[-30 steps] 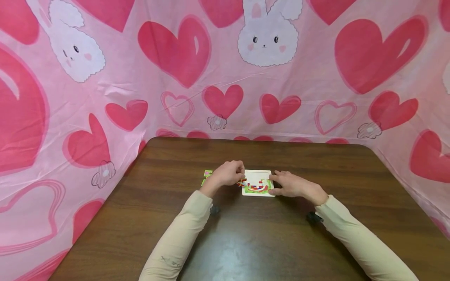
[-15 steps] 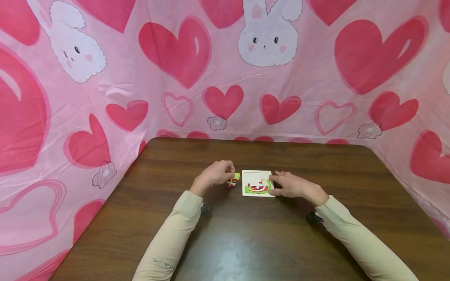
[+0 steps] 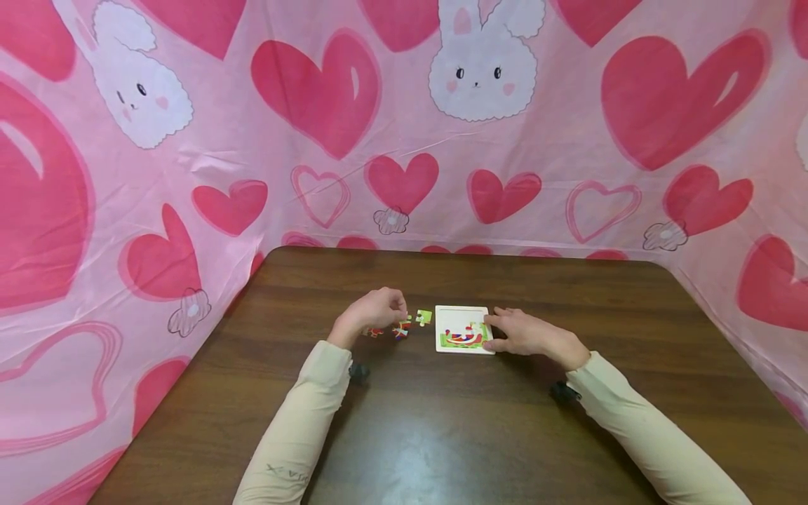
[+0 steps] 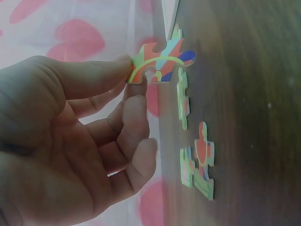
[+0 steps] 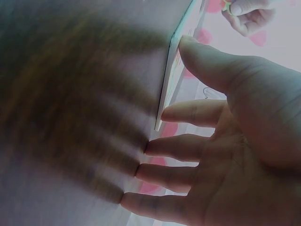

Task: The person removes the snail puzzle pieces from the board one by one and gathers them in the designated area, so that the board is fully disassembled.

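My left hand [image 3: 374, 310] pinches a red, blue and yellow jigsaw piece [image 4: 162, 60] between thumb and forefinger, just above the table. The other fingers of that hand are loosely bent. To its right lies the white puzzle tray [image 3: 451, 315], its lower part filled with green and red picture pieces and its upper part bare. My right hand [image 3: 527, 333] rests at the tray's right side. In the right wrist view its thumb [image 5: 207, 61] and forefinger touch the tray edge, while the other fingertips press on the table, fairly straight.
A green jigsaw piece [image 3: 423, 318] lies between my left hand and the tray. More loose pieces [image 4: 203, 157] lie on the brown table [image 3: 442, 414] beneath and beside my left hand. A pink heart-patterned cloth [image 3: 404, 126] hangs behind the table.
My left hand has moved left, away from the tray, still pinching the jigsaw piece. The green loose piece is now uncovered. My right hand and the tray have stayed in place.
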The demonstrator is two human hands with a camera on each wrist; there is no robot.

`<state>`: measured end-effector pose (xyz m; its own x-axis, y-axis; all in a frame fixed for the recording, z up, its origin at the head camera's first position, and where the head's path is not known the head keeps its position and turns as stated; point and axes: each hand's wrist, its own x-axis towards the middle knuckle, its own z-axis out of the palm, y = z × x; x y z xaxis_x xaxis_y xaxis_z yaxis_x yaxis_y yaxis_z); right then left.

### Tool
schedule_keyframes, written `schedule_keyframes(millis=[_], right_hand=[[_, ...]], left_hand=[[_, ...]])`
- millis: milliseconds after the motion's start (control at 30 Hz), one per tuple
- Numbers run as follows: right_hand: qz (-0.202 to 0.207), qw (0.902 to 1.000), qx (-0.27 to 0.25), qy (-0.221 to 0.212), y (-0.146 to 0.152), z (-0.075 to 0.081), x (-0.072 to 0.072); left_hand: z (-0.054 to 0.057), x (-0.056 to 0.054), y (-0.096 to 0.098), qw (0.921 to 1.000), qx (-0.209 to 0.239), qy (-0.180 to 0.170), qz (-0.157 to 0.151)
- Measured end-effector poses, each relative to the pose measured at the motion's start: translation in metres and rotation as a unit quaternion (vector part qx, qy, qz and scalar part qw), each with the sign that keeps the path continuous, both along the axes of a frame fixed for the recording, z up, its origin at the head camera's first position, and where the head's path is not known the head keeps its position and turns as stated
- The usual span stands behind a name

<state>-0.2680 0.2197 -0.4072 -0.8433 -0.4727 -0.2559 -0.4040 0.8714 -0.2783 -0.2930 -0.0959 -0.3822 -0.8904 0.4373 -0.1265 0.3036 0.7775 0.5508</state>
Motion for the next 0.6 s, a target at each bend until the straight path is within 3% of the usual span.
schedule_keyframes(millis=[300, 600], right_hand=[[-0.006, 1.0, 0.003, -0.002, 0.0, 0.001, 0.001], [0.016, 0.9997, -0.005, 0.016, 0.0, 0.0, 0.002]], left_hand=[[-0.004, -0.005, -0.011, 0.9994, 0.015, -0.029, 0.006], [-0.008, -0.007, -0.013, 0.9989, 0.016, -0.043, 0.007]])
